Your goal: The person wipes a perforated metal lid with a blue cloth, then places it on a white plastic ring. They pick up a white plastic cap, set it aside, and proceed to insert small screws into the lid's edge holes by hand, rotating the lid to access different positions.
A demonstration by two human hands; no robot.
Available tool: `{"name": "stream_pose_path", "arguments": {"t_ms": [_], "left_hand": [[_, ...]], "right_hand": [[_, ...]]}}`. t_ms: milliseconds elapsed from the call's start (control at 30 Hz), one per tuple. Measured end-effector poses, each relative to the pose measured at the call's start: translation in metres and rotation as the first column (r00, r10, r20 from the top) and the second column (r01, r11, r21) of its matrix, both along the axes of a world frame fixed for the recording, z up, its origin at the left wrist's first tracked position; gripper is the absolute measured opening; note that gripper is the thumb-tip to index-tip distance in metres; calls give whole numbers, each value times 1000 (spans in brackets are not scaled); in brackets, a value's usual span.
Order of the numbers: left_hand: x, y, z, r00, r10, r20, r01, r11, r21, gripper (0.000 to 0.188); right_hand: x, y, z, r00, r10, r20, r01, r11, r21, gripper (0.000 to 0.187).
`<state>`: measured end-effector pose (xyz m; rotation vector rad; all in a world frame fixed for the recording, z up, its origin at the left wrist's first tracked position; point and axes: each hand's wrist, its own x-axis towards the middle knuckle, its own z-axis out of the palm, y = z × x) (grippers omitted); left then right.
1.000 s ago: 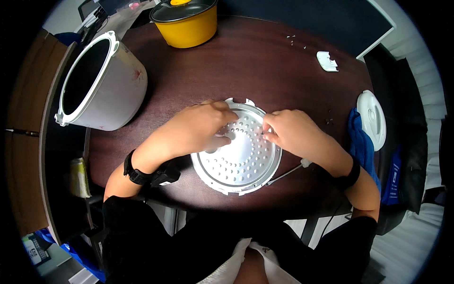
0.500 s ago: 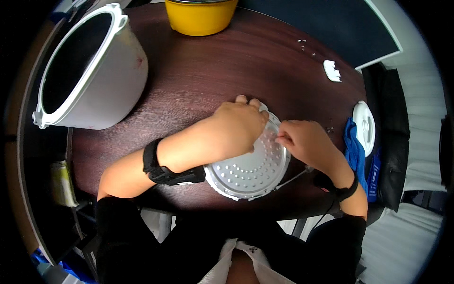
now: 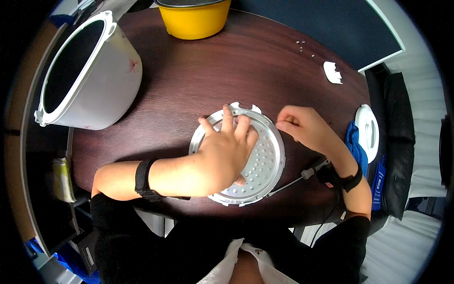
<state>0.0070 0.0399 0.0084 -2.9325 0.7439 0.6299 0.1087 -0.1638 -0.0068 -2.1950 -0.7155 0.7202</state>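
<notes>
a round silver plate (image 3: 259,165) with rows of raised dimples lies flat by the middle of the near edge of the brown table (image 3: 184,85). the left hand (image 3: 224,154) rests over its left part, fingers spread wide and pointing toward the far edge. the right hand (image 3: 305,128) is just beyond the plate's right rim, thumb and fingers curled together; i cannot tell whether anything small is pinched there. a thin rod (image 3: 286,187) with a pale grip runs from the plate's lower right rim toward the right wrist, near the table's near right corner. by the left edge stands a white pot-shaped shell (image 3: 109,80) with a dark opening, and a yellow pot (image 3: 194,21) is at the far edge. toward the far right corner lie some tiny bits (image 3: 300,46) and a jagged white piece (image 3: 332,73). at the right edge, a white oval lid (image 3: 366,132) overlaps a blue cloth (image 3: 354,144)
</notes>
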Motion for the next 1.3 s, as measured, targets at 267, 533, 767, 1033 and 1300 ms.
{"name": "stream_pose_path", "arguments": {"t_ms": [267,533,767,1033,1300], "left_hand": [[-3,-1,-7,994,-70,-82,71,997,20,105],[-4,1,-13,995,-87,-40,85,996,-31,104],[-1,3,-9,993,-84,-87,82,996,-26,104],[-2,2,-12,993,-70,-93,69,998,-13,104],[0,2,-10,989,-83,-121,79,996,-33,107]], "right_hand": [[22,11,-17,976,71,-208,-80,996,-36,19],[24,17,-14,976,66,-210,-84,994,-76,17],[22,28,-1,991,101,-88,-114,980,-160,19],[14,34,12,970,183,161,-148,967,-206,17],[2,31,8,874,266,406,-182,955,-233,13]]}}
